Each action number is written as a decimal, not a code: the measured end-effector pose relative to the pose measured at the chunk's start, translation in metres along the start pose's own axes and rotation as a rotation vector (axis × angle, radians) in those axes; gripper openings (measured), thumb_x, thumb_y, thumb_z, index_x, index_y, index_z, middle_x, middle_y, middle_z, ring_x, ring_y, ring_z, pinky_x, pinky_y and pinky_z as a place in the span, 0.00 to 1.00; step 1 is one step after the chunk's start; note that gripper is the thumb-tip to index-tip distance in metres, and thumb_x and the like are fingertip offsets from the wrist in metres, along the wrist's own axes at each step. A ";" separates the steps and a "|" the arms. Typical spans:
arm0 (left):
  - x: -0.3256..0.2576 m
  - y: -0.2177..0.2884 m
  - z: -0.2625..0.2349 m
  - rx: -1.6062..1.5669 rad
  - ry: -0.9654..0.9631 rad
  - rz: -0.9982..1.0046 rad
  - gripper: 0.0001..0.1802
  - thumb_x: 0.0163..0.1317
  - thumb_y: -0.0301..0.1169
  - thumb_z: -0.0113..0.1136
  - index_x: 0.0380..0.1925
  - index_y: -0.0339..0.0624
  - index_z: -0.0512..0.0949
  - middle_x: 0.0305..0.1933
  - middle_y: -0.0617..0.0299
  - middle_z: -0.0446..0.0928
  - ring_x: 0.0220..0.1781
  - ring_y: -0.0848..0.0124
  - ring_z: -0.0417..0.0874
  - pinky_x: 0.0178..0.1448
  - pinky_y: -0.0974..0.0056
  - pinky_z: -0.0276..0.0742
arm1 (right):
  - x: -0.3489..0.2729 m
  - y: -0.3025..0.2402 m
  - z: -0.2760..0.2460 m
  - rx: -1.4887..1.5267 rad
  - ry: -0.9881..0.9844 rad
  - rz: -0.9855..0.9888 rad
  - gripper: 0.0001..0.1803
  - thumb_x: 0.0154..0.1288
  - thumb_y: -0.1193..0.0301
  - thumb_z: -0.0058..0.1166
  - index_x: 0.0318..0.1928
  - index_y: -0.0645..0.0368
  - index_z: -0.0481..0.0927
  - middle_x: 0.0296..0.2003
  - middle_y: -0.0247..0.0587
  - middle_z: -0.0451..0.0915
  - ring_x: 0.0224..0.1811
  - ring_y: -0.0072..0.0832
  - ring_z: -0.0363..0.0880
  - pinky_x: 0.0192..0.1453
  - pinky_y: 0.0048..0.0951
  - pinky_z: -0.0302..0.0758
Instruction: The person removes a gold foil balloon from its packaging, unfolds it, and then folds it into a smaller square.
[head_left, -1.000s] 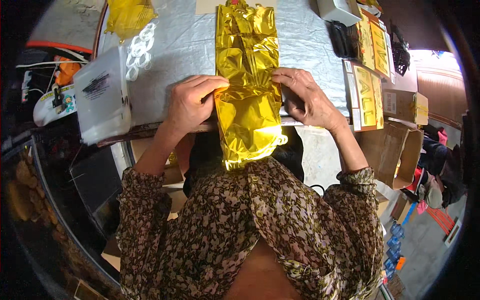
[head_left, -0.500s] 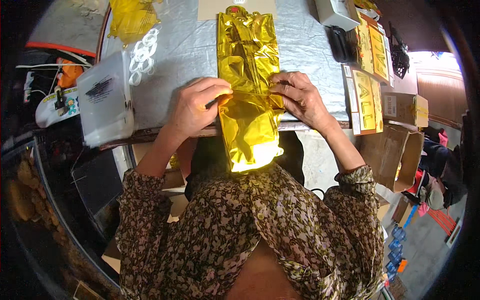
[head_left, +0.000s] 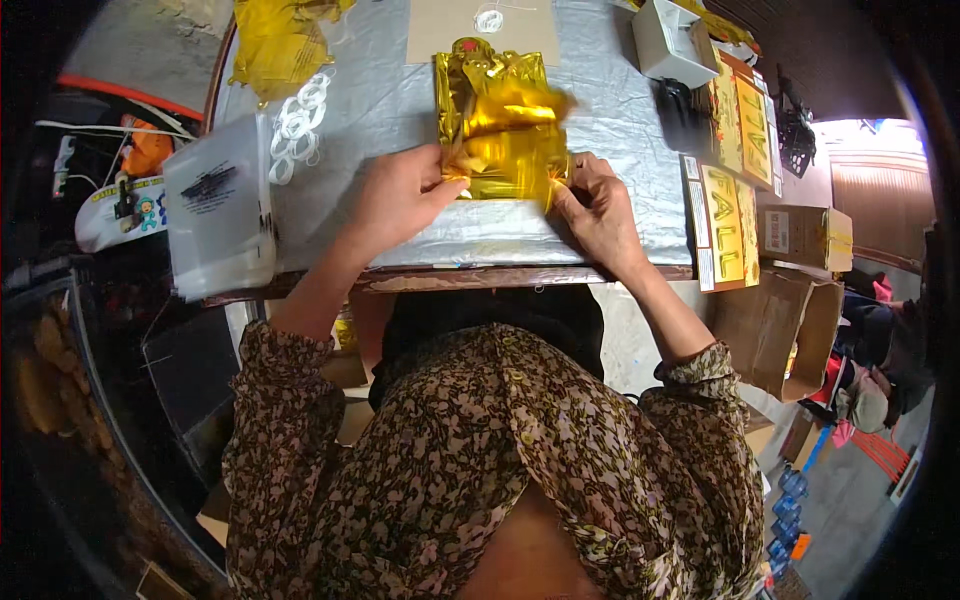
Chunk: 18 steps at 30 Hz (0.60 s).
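A shiny gold foil balloon (head_left: 515,140), flat and folded over on itself, lies on the silver-covered table in front of me. Its upper layer is smeared by motion. My left hand (head_left: 408,195) pinches the left edge near the fold, thumb against fingers. At the opposite edge my right hand (head_left: 600,205) pinches the foil between thumb and fingers. The far end of the balloon, with a small red mark, points away from me.
White string coils (head_left: 298,125) and more gold foil (head_left: 280,50) lie at left, beside a stack of clear plastic bags (head_left: 220,205) overhanging the edge. Right are printed packets (head_left: 722,220), a white box (head_left: 672,40) and cardboard boxes (head_left: 780,335). A string coil (head_left: 488,20) rests on brown card.
The balloon's near end, which hung over the table edge toward me, has been folded up and away onto the rest. Both hands still grip its sides.
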<state>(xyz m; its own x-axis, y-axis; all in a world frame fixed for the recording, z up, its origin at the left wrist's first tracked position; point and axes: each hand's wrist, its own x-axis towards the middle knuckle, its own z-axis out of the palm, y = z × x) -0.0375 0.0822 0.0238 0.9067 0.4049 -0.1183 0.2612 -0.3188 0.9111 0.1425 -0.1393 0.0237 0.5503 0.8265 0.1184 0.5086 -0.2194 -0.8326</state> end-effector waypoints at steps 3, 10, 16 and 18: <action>0.004 0.014 -0.007 0.170 -0.018 -0.068 0.15 0.71 0.32 0.67 0.49 0.31 0.78 0.33 0.56 0.86 0.35 0.79 0.80 0.39 0.67 0.76 | 0.005 -0.006 0.006 -0.105 0.058 0.028 0.09 0.66 0.75 0.66 0.33 0.71 0.85 0.39 0.47 0.81 0.45 0.37 0.77 0.54 0.34 0.73; 0.005 0.013 -0.005 0.344 0.062 -0.044 0.14 0.72 0.36 0.67 0.44 0.34 0.77 0.21 0.62 0.75 0.26 0.79 0.76 0.30 0.66 0.72 | 0.009 -0.007 0.009 -0.208 0.080 0.012 0.10 0.64 0.74 0.68 0.32 0.72 0.84 0.41 0.49 0.80 0.46 0.42 0.76 0.55 0.38 0.73; 0.000 0.007 0.015 0.197 0.283 0.097 0.20 0.67 0.31 0.71 0.54 0.33 0.77 0.39 0.55 0.80 0.26 0.69 0.82 0.34 0.63 0.80 | 0.010 -0.005 0.008 -0.230 0.059 0.023 0.10 0.64 0.73 0.67 0.32 0.71 0.85 0.40 0.49 0.79 0.45 0.43 0.76 0.54 0.39 0.73; -0.002 0.013 0.018 0.229 0.312 0.101 0.26 0.65 0.30 0.72 0.59 0.33 0.74 0.48 0.50 0.78 0.37 0.63 0.85 0.41 0.59 0.80 | 0.010 -0.005 0.008 -0.268 0.061 0.003 0.11 0.64 0.72 0.68 0.31 0.69 0.85 0.39 0.48 0.78 0.44 0.44 0.75 0.52 0.40 0.73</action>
<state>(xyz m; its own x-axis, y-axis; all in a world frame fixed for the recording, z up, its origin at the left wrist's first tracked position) -0.0295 0.0621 0.0292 0.7963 0.5918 0.1252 0.2750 -0.5386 0.7964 0.1397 -0.1255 0.0248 0.5871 0.7945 0.1552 0.6592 -0.3579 -0.6614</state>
